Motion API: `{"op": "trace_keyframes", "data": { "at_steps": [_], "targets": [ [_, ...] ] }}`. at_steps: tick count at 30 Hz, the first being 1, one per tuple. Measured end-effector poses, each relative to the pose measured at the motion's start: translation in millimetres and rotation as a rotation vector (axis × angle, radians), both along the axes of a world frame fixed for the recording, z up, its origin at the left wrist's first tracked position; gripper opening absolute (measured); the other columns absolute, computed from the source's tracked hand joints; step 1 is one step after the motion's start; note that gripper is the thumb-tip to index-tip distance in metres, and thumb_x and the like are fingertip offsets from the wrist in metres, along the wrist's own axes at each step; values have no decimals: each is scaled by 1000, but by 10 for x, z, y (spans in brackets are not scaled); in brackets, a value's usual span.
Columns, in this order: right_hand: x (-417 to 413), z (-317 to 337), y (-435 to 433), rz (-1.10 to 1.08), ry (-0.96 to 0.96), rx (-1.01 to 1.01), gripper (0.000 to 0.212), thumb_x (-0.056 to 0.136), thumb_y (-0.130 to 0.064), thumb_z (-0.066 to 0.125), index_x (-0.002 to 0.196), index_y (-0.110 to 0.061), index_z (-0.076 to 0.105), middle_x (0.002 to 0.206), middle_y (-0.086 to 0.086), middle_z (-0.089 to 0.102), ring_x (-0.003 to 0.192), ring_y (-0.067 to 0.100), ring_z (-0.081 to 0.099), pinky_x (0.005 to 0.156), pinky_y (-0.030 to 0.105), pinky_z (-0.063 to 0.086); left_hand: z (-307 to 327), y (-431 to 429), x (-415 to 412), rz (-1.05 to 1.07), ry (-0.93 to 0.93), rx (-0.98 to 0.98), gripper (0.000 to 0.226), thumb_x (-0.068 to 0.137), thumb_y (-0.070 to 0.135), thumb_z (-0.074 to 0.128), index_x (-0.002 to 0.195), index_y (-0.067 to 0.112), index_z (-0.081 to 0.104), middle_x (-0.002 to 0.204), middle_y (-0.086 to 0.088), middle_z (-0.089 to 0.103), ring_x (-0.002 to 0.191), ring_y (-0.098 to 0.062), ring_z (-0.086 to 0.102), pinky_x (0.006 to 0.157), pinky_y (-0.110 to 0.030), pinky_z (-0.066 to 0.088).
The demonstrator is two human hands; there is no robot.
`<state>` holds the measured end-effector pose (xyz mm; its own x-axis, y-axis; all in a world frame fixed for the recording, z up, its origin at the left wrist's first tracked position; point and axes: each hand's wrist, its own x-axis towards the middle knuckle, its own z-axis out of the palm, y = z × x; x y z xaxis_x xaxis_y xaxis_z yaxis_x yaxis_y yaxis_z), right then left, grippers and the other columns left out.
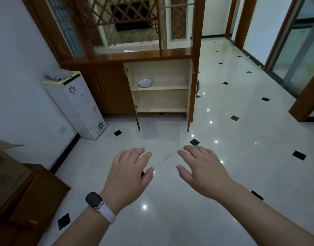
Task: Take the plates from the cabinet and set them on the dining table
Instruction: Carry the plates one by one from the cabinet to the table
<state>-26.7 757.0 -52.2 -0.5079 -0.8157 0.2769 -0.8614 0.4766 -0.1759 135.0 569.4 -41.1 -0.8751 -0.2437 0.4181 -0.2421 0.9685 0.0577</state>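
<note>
Both hands out front, left hand (129, 172) and right hand (202, 172) spread and empty (palms down) over the floor (241, 139); plates (145, 82) sit on the open cabinet (159, 68) shelf.

Bare forearms, one wrist wearing a watch

The left hand (128, 176) has a black rounded-square smartwatch (94, 200) on a pale lilac band; the right hand (203, 170) is unadorned.

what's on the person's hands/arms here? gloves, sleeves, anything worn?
No gloves, no sleeves in view: both forearms are bare. The left hand has a smartwatch at the wrist, dark rectangular face, pale lilac-white band. The right hand wears nothing; no rings visible.
</note>
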Motion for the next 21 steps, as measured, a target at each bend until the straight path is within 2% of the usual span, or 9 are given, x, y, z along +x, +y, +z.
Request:
{"op": "trace_keyframes", "data": {
  "at_steps": [11,21],
  "targets": [
    [-845,-58,-861,-44,-21,71,47,92,-51,38,123,-22,60,124,-1,62,115,23,57,94,39,45,-225,-938,-899,-6,-41,32,41,91,42,49,120,19,64,118,-2,64,110,-23,59,96,-47,45],
    [-1818,-34,-2446,-115,-3,150,47,92,-50,37,121,-22,61,120,-2,63,112,21,58,93,39,46,-373,-2608,-2041,-85,-18,60,38,90,41,50,118,18,63,116,-2,64,109,-23,58,97,-43,43]
  ]
}}
